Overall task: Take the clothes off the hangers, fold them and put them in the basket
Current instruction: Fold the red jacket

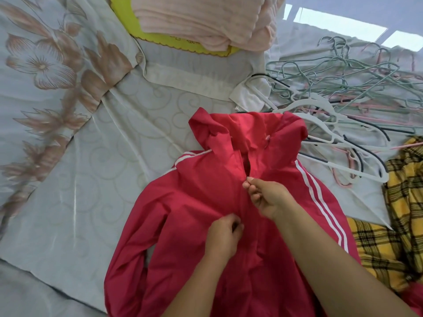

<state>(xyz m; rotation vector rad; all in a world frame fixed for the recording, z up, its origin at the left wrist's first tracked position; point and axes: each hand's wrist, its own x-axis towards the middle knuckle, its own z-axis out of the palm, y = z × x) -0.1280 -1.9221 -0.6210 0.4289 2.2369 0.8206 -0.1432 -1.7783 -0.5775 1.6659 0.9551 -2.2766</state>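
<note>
Two hands hold a red jacket (194, 213) on the bed (91, 179): right hand (267, 197) pinching its front high up, left hand (223, 234) gripping lower down. Hangers (343, 99) lie piled alongside.

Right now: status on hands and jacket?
Left hand pinches front of red white-striped hooded jacket. Right hand pinches zip below collar. Jacket flat on bed, unfolded. Loose hanger pile beside hood, right.

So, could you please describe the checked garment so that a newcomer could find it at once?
Start at the red jacket spread in the middle of the bed. To the person's right of it, on the near side of the tangle of hangers, lies the checked garment. It is crumpled, and the only yellow cloth with dark plaid lines.
</note>
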